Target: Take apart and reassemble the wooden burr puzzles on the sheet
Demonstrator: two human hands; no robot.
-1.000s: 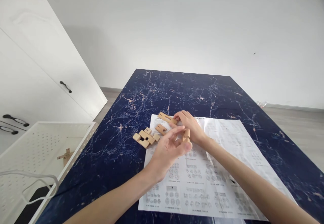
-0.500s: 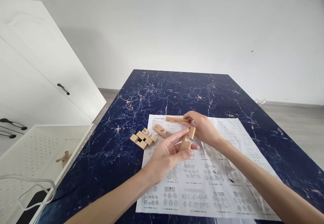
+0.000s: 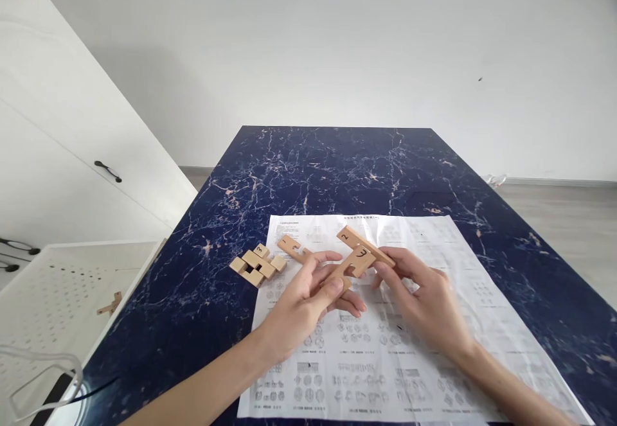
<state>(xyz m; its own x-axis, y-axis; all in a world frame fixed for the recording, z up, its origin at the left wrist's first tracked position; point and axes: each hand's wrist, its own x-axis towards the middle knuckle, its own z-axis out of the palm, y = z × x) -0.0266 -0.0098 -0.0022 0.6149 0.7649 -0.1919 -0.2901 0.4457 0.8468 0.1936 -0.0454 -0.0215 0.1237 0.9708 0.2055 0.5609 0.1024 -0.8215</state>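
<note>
My left hand pinches a notched wooden puzzle piece marked 3 between thumb and fingers. In my right hand is a longer flat wooden puzzle piece marked 2, held at its near right end. The two pieces cross over the printed sheet, the 3 in front; whether they touch I cannot tell. A third notched piece marked 1 lies on the sheet behind my left hand, which hides part of it. To its left sits an interlocked cluster of wooden pieces, also marked 3.
Beneath my hands the creased instruction sheet covers the near part of the dark blue marbled table. At left stand a white cabinet and a white perforated bin with a wooden piece and a cable.
My right hand has lifted the piece marked 2 off the sheet and brought it back behind the piece marked 3. My left hand has tilted its piece. The view has shifted slightly.
</note>
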